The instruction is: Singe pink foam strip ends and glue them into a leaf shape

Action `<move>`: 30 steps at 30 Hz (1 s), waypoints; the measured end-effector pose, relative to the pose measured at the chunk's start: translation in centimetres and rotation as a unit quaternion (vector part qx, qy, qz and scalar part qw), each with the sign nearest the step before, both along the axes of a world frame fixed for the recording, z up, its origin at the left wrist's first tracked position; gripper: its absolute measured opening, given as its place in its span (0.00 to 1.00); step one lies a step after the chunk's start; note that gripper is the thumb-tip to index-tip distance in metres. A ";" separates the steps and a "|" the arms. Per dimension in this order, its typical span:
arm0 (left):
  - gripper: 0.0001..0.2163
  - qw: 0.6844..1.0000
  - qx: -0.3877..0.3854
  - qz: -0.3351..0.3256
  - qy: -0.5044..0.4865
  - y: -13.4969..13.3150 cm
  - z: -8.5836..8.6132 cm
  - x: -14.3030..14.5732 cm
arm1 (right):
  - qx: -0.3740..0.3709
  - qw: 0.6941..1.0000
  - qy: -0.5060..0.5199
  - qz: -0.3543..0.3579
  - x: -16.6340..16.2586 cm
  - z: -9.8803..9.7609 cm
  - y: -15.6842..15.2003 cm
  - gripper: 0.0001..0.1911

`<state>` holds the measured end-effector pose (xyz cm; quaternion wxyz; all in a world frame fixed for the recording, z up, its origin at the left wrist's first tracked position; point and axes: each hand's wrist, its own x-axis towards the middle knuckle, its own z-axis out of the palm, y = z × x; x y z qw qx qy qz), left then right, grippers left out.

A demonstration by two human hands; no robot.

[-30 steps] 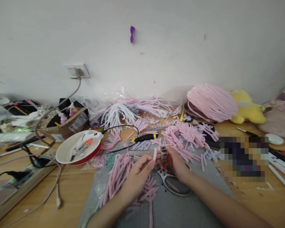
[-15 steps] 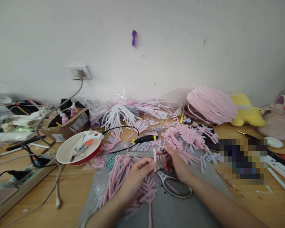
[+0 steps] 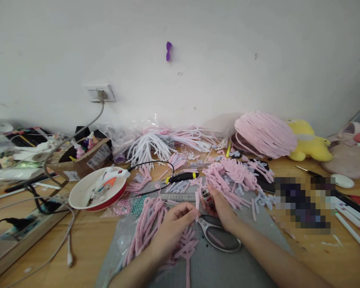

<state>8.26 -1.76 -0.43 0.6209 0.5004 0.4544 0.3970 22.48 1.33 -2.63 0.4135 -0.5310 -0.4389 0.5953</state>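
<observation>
My left hand point(image 3: 180, 220) pinches a short pale pink pipe cleaner piece point(image 3: 197, 200) upright between thumb and fingertips. Just to its right, my right hand point(image 3: 222, 210) is closed around a lighter point(image 3: 208, 197), its top close to the piece; I cannot make out a flame. Below the right hand lie scissors point(image 3: 207, 229) with grey handles, their blades partly hidden. A leaf-shaped pink pipe cleaner piece point(image 3: 188, 250) rests beneath my left hand, beside a bundle of long pink pipe cleaners point(image 3: 142, 228). A metal ruler point(image 3: 177, 196) lies behind the hands.
Everything close by lies on a grey mat point(image 3: 228, 270). A white bowl point(image 3: 78, 196) with a glue gun point(image 3: 115, 175) stands left, near a power strip point(image 3: 24, 236). Behind are a yellow-black screwdriver point(image 3: 183, 177), pink pipe cleaner pieces point(image 3: 237, 172) and a yellow plush toy point(image 3: 310, 144).
My left hand, with the pipe cleaner piece, has shifted slightly right and nearer to me. The lighter stays in my right hand, and the whole view has moved a little.
</observation>
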 end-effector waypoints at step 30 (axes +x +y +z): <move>0.17 1.000 -0.007 -0.004 -0.009 0.0 -0.7 0.2 | 0.021 0.998 -0.049 -0.014 -0.2 0.6 -0.4 0.27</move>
